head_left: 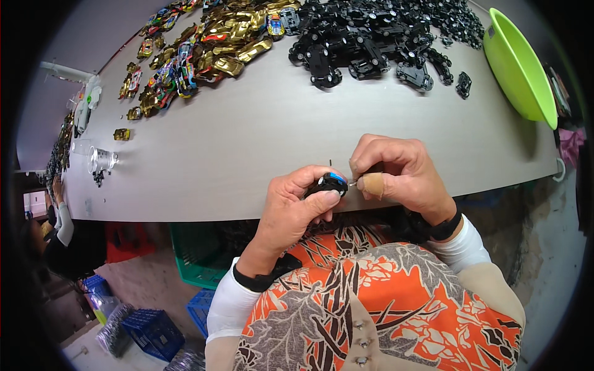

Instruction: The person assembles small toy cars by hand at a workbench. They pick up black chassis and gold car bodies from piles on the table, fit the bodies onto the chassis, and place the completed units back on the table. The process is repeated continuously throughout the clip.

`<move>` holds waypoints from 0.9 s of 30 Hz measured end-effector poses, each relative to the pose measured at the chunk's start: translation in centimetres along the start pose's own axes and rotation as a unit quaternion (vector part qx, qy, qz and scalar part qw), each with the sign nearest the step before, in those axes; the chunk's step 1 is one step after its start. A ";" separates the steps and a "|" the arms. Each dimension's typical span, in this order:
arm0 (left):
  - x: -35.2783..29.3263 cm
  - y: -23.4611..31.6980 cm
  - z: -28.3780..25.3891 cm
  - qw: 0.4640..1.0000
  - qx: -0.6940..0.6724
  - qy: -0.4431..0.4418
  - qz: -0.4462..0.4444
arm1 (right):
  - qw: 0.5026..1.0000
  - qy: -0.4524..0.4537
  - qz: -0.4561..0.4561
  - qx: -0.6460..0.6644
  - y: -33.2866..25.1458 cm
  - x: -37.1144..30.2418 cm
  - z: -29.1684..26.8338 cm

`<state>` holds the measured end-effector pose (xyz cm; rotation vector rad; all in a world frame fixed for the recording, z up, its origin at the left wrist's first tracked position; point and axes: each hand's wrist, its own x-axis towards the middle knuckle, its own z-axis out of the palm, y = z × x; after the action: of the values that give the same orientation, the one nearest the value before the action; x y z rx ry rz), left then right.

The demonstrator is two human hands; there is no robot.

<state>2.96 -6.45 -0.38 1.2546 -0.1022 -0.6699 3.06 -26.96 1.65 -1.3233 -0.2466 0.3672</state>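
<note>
My left hand [293, 201] is closed around a small toy car [329, 183] that shows a black underside and a bit of blue on its body. Opposite it, my right hand [399, 172], with a tan bandage on one finger, pinches a thin metal-tipped tool [352, 182] whose tip meets the end of the car. Fingers hide most of the tool, so its exact kind is unclear. A tiny dark pin [330, 163] lies on the table just beyond my hands.
Gold and coloured car bodies [229, 46] are heaped at the far left, black car chassis [365, 37] at the far middle. A lime-green basin [518, 68] tilts at the right. A clear plastic cup [101, 160] stands left. Beneath the table is a green crate [197, 256]; another person [62, 229] sits far left.
</note>
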 end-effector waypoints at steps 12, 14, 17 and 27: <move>-0.4 0.3 0.5 0.989 0.146 0.003 -0.014 | 0.978 -0.040 -0.044 -0.199 1.6 0.7 0.2; -0.5 0.0 0.4 0.987 0.161 0.006 0.013 | 0.975 -0.031 -0.033 -0.217 1.4 0.7 0.6; -1.1 0.1 0.0 0.977 0.209 0.023 0.042 | 0.970 -0.055 -0.034 -0.235 1.5 0.8 1.2; -13.5 -0.3 -8.0 0.945 0.165 0.265 -0.097 | 0.831 0.098 -0.239 -0.492 -1.5 8.6 -3.5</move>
<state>-4.68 7.23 0.56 1.7476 0.3735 -0.4705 12.43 -27.00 1.99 -2.2205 -0.6318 -0.4019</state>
